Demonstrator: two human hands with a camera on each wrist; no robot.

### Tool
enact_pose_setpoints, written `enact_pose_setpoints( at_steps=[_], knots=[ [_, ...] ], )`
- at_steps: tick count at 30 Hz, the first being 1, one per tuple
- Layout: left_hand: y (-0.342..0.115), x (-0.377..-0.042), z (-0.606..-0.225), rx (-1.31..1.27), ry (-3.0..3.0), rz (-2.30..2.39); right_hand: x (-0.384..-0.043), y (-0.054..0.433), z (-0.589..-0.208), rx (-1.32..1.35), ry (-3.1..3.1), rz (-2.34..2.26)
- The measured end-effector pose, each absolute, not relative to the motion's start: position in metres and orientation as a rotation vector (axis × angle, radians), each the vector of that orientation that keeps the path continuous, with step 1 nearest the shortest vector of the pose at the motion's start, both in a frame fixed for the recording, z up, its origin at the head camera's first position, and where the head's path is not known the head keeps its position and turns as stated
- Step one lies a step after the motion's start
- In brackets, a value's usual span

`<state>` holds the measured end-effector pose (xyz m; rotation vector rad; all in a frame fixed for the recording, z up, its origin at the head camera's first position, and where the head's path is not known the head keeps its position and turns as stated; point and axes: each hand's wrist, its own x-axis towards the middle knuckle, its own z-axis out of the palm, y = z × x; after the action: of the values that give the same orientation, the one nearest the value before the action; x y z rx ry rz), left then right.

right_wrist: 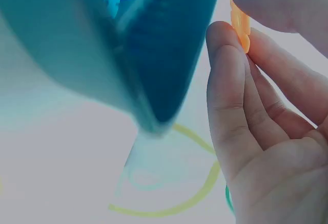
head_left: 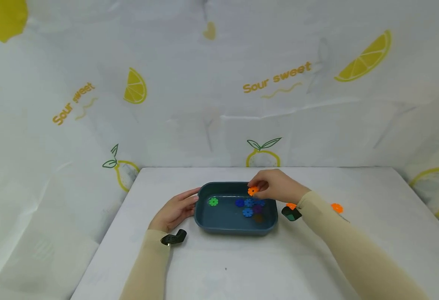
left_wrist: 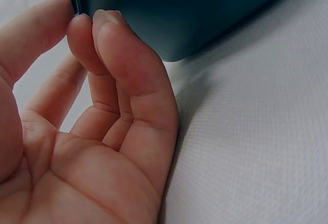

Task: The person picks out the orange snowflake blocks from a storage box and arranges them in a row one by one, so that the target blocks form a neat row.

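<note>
A dark teal tray (head_left: 219, 227) lies on the white table. My left hand (head_left: 175, 211) holds its left end, with curled fingertips (left_wrist: 125, 62) against the tray's wall (left_wrist: 169, 19). Above the tray's right back side, my right hand (head_left: 279, 186) pinches an orange notched interlocking disc (head_left: 253, 191) between thumb and fingers. The same disc (right_wrist: 240, 25) appears edge-on in the right wrist view, beside the tray. Inside lie a green disc (head_left: 213, 201) at left, several blue discs (head_left: 247, 212), a purple disc (head_left: 258, 208) and a brownish disc (head_left: 258, 218).
Right of the tray, an orange disc (head_left: 290, 206) is partly hidden by the right wrist's black strap device (head_left: 291, 213). Another orange disc (head_left: 337, 208) lies farther right, beyond the sleeve. A lemon-printed cloth (head_left: 189, 125) hangs behind the table.
</note>
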<state>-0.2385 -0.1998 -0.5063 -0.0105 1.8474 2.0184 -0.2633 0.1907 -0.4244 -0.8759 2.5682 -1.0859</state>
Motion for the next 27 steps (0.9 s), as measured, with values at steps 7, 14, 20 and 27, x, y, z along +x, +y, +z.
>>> enact_pose_setpoints(
  at_steps=[7,14,20,27],
  knots=[
    [-0.201,-0.238,-0.507,-0.044,1.849,2.012,-0.254,0.228,-0.428,-0.747,2.639,-1.157],
    [-0.201,-0.238,-0.508,-0.033,1.855,2.003,-0.242,0.268,-0.435,-0.602,2.747,-1.146],
    [-0.202,-0.238,-0.508,-0.02,1.854,2.0,-0.23,0.302,-0.447,-0.46,2.803,-1.134],
    [-0.2,-0.238,-0.506,-0.011,1.853,1.993,-0.216,0.341,-0.464,-0.324,2.842,-1.138]
  ],
)
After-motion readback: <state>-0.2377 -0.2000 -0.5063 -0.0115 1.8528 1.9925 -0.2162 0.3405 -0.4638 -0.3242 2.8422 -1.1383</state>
